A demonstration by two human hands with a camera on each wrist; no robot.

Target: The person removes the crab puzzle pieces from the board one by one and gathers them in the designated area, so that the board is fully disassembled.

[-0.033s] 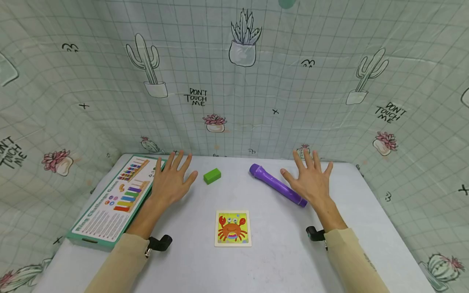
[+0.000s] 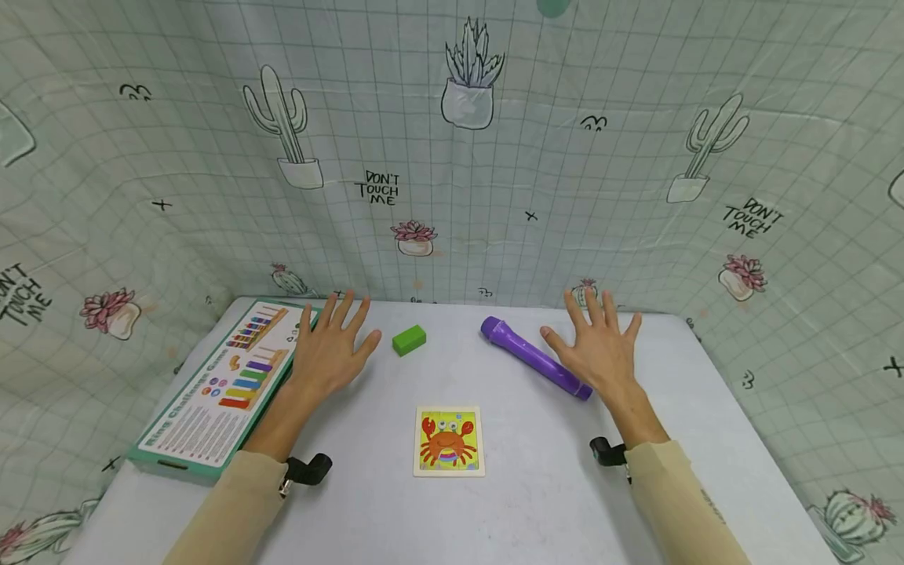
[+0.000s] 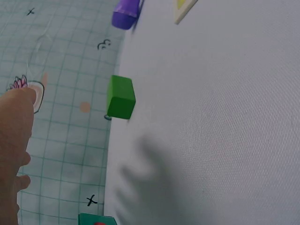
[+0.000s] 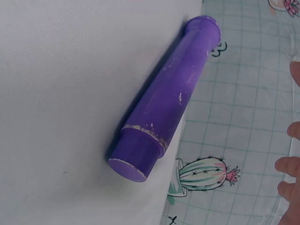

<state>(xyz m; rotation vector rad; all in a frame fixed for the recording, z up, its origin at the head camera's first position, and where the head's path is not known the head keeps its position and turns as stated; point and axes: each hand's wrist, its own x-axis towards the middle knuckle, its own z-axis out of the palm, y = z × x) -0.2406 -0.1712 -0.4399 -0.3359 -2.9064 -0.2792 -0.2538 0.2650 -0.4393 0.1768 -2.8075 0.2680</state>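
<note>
Purple tube (image 2: 538, 359), block (image 2: 410, 340): 1 ea.

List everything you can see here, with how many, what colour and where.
Game box: one, white and teal, left side of table
Block: one, green, far part of table, right of the left hand
Microphone-shaped object: one, purple, lying slantwise, far right part of table
Crab picture square: one, orange-red crab on yellow, pale border, middle of table
Table: one, white, under these things
Printed backdrop: one, pale with grid and plants, around table
Wrist devices: two, black, one per cuff
Sleeves: two, beige, forearms
Left hand: one, bare, beside box
Right hand: one, bare, beside purple object
</note>
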